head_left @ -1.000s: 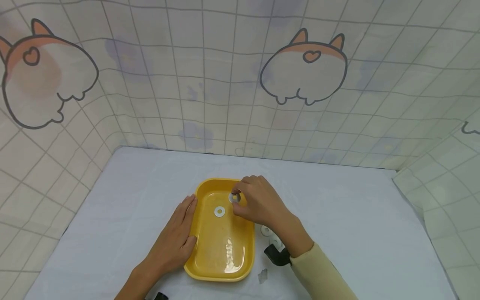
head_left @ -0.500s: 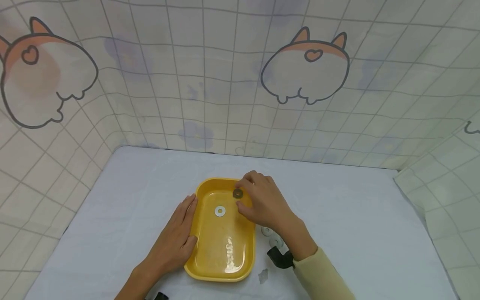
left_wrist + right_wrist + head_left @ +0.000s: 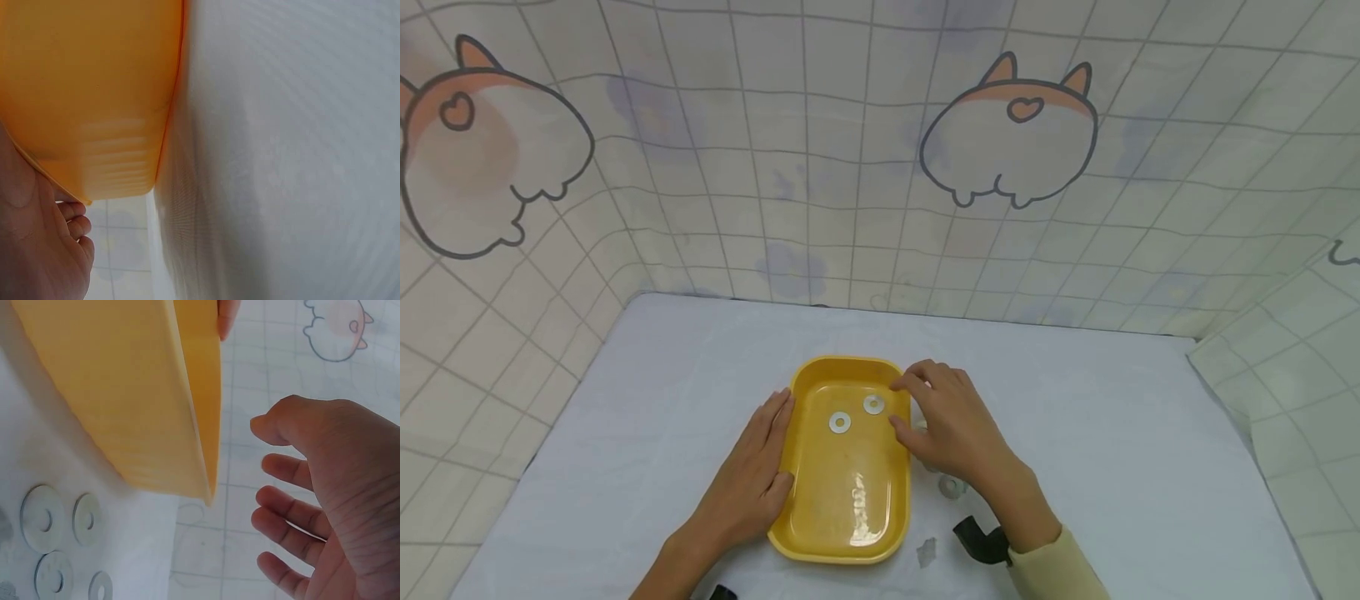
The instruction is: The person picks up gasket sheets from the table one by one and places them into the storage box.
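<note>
Two flat metal washers lie in the yellow tray (image 3: 838,500): one washer (image 3: 840,422) near its middle, another washer (image 3: 873,405) toward the far right corner. My left hand (image 3: 748,483) rests along the tray's left rim with its fingers extended; in the left wrist view the palm is against the outer wall (image 3: 94,94). Over the right rim hovers my right hand (image 3: 955,421), thumb and fingers spread apart and holding nothing. The right wrist view shows that hand (image 3: 325,487) with loosely bent fingers, beside several loose washers (image 3: 31,519) on the white cloth.
The loose washers on the cloth are partly covered by the right hand in the head view, where one washer (image 3: 951,487) shows. A small grey patch (image 3: 927,552) lies near the tray's front right corner. A patterned curtain (image 3: 880,167) hangs behind the table.
My right hand has let go of a washer, which dropped into the tray's far right part. The hand has then drawn back to the right. The left hand has stayed put.
</note>
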A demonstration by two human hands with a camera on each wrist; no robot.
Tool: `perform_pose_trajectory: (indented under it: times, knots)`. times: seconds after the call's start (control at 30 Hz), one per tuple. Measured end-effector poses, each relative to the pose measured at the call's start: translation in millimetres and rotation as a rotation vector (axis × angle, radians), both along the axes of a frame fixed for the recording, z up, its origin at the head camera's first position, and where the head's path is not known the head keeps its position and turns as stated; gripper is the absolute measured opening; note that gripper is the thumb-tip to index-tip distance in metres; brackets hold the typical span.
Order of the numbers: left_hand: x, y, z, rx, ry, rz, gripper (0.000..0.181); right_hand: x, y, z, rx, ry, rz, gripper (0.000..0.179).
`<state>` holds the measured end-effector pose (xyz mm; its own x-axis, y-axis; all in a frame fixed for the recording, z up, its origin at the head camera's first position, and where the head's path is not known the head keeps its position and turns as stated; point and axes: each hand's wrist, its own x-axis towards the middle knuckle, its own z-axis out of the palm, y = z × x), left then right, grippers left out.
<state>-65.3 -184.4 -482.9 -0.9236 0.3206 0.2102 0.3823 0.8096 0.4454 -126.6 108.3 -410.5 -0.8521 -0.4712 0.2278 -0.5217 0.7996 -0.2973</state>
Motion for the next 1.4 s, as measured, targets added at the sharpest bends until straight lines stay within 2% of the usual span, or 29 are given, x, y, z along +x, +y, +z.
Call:
perform_pose_trajectory:
  times: [0.27, 0.47, 0.67, 0.93, 1.4]
  knots:
    - [-0.7, 0.0, -1.7, -0.003, -0.016, 0.003, 0.090, 10.5, 16, -5.4, -0.034, -0.010, -0.036, 0.033]
    - [-1.3, 0.0, 1.4, -0.006, -0.021, 0.007, 0.089, 16.4, 30, -16.2, -0.052, -0.006, -0.065, 0.032]
    - [-2.0, 0.2, 0.5, -0.002, -0.008, -0.001, 0.089, 24.9, 40, -27.4, -0.062, -0.042, -0.112, 0.032]
    - [-0.7, 0.1, -0.2, -0.008, -0.012, 0.003, 0.090, 34.5, 46, -40.4, -0.085, -0.074, -0.130, 0.029]
    - [0.3, 0.0, 0.5, -0.003, -0.014, 0.003, 0.090, 57.7, 60, -61.1, -0.080, -0.033, -0.144, 0.030]
